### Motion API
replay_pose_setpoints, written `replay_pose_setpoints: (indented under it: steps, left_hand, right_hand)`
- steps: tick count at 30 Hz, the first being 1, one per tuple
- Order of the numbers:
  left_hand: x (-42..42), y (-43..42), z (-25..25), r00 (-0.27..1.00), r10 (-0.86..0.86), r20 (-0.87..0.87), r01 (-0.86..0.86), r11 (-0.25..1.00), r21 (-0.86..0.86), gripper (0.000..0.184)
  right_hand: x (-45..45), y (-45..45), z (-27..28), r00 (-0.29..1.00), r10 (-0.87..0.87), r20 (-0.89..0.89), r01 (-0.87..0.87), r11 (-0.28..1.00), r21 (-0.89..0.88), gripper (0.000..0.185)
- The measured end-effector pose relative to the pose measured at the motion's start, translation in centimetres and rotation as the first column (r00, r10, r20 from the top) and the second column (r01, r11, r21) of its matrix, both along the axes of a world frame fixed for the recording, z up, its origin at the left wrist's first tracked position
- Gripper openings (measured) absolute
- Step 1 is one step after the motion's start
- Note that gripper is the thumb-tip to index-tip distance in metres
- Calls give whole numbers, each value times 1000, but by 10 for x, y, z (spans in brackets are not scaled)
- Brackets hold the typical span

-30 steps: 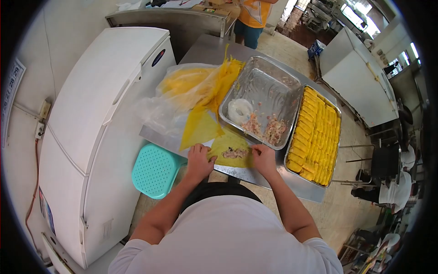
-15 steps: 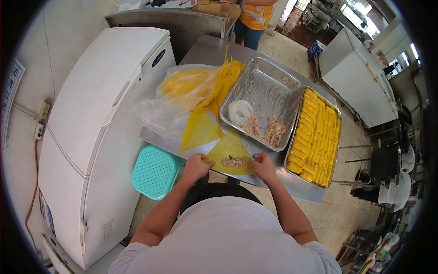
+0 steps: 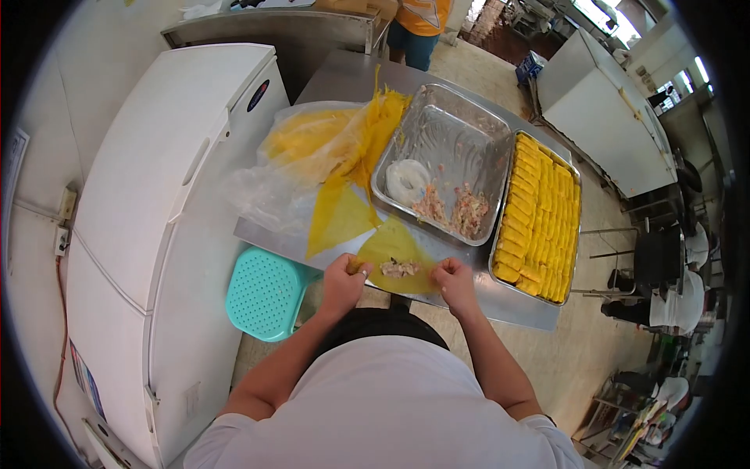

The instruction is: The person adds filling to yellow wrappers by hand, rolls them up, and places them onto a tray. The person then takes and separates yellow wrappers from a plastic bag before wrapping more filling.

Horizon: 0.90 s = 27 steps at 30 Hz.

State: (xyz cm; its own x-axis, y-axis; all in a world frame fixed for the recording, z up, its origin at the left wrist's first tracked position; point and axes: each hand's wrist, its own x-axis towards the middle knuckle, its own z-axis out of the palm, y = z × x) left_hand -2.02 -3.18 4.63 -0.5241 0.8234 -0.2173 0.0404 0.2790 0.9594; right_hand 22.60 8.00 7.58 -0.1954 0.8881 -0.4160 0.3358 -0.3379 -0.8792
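Pinching opposite edges of a yellow wrapper [image 3: 391, 244], the left hand [image 3: 346, 283] and the right hand [image 3: 453, 283] are closing their fingers on it, seemingly to keep the sheet spread and the minced filling [image 3: 399, 269] from sliding. This wrapper is lying at the near edge of the steel table [image 3: 508, 303], between the hands; whether it is fully touching the metal cannot be told. A loose wrapper sheet [image 3: 341, 217] is resting just beside it, presumably for easy reach. Beyond, the deep steel pan [image 3: 461, 141] is holding loose filling and a white ring-shaped item [image 3: 408, 182], apparently so that filling is staying close by. To its right, a tray [image 3: 579, 227] is keeping yellow rolls [image 3: 535, 219] packed in rows, probably to stop them shifting. A clear plastic bag [image 3: 269, 195] is covering more yellow sheets, likely against drying.

Counting: one wrapper is being held, one pan and one tray are standing side by side, and one turquoise stool [image 3: 266, 293] is standing below. The rolls are lying too tightly for a sure count. Farther off, one person in an orange top [image 3: 422, 17] is standing.
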Motion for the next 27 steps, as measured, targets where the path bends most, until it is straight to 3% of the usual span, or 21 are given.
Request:
replay_pose_setpoints:
  steps: [3, 6, 9, 12, 15, 18, 21, 24, 27]
  left_hand:
    - [-4, 0, -15, 993, -34, -113, 25, 997, -76, 17]
    - [-3, -3, -11, 980, -28, -196, 21, 999, -40, 17]
    - [6, -3, 7, 991, -35, -129, 38, 999, 24, 17]
    - [17, 13, -1, 881, -74, -468, 187, 962, 200, 18]
    - [39, 29, -9, 842, -161, -515, 319, 918, 236, 26]
    - [44, 38, -11, 639, -422, -643, 555, 832, 5, 37]
    - [39, 33, -6, 542, -490, -683, 645, 764, -37, 49]
    - [33, 29, -5, 537, -489, -688, 675, 738, 2, 60]
    - [27, 34, -1, 559, -568, -604, 693, 720, -35, 72]
  right_hand:
    - [0, 2, -10, 999, -21, 49, 24, 997, -67, 8]
    - [4, 0, -32, 998, -33, 60, 37, 997, -70, 8]
    - [4, -8, -33, 997, -44, 71, 41, 998, 38, 9]
    - [-7, -14, -23, 984, -31, 174, 7, 990, 138, 17]
    - [-14, -18, -19, 981, -15, 193, -25, 979, 204, 17]
    - [-18, -23, -15, 975, 10, 222, -74, 957, 279, 16]
    - [-19, -24, -8, 969, 49, 240, -117, 954, 277, 16]
    - [-21, -24, -1, 971, 59, 233, -120, 958, 259, 14]
    - [-29, -28, 5, 961, 48, 274, -157, 907, 391, 13]
